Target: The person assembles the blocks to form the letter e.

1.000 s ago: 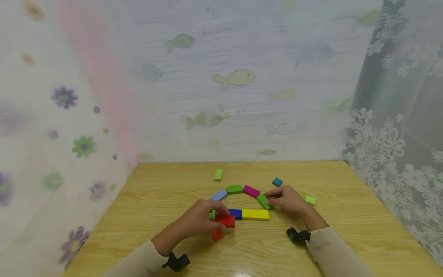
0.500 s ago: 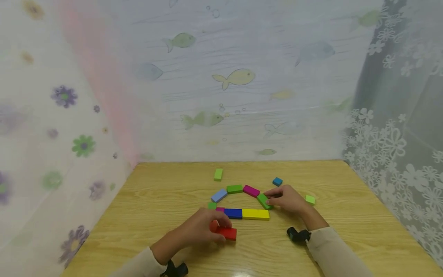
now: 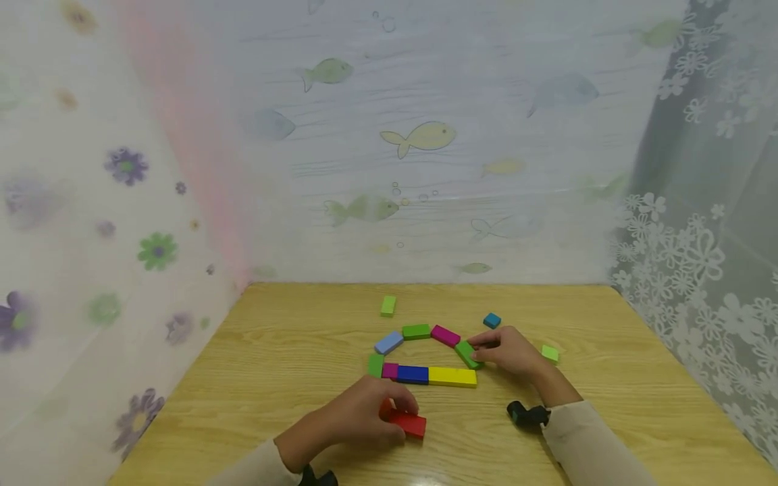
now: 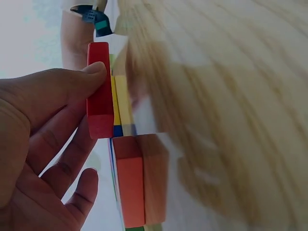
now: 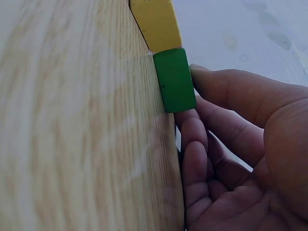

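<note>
My left hand (image 3: 361,413) pinches a red block (image 3: 410,425) between thumb and fingers, low over the near part of the table. Beside it, in the left wrist view, an orange-red block (image 4: 131,187) stands on the tabletop; the hand mostly hides it in the head view. My right hand (image 3: 510,352) holds a green block (image 3: 467,354), thumb on one face and fingers behind. That block touches the end of a yellow block (image 3: 452,377). A dark blue block (image 3: 413,375) and a small magenta block (image 3: 391,371) continue the straight row leftward.
A left green block (image 3: 376,365), a light blue block (image 3: 389,342), a far green block (image 3: 416,331) and a magenta block (image 3: 446,335) form an arch behind the row. Loose lime (image 3: 388,306), blue (image 3: 492,320) and lime-green (image 3: 550,354) blocks lie around on the wooden table (image 3: 292,324).
My left hand has drawn the red block away from the row, toward me and slightly right, uncovering the row's left end. The right hand stays at the green block.
</note>
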{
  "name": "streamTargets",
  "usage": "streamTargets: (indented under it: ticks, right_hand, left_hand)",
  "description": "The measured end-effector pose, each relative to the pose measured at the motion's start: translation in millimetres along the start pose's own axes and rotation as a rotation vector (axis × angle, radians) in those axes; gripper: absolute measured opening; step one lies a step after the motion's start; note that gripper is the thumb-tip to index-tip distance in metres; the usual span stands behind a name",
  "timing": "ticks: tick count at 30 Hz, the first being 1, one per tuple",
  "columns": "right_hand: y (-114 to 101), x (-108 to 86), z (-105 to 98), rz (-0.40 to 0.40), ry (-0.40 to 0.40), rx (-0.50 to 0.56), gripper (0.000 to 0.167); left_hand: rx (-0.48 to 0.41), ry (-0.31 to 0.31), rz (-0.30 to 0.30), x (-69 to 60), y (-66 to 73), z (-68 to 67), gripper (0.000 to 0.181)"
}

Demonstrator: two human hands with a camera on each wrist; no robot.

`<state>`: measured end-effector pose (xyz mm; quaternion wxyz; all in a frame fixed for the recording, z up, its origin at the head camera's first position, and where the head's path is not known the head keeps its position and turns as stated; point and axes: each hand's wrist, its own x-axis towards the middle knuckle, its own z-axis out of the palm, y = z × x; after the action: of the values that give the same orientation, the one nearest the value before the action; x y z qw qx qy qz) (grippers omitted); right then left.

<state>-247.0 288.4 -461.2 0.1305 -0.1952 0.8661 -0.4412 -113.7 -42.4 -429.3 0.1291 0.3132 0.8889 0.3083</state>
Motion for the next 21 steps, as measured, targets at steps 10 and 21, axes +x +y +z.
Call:
streamTargets:
  ticks: [10,21]
  right_hand:
    - [-0.5,-0.5,-0.4,-0.027,-0.014,0.01,0.039]
    - [1.2,0.7,-0.5,-0.008,-0.007,0.01,0.038]
  left_hand:
    - [0.007,-0.026,0.047,6.5,-0.8,7.0,0.029]
    - [0.031,-0.042,0.051,7.5,-0.7,5.0,0.029]
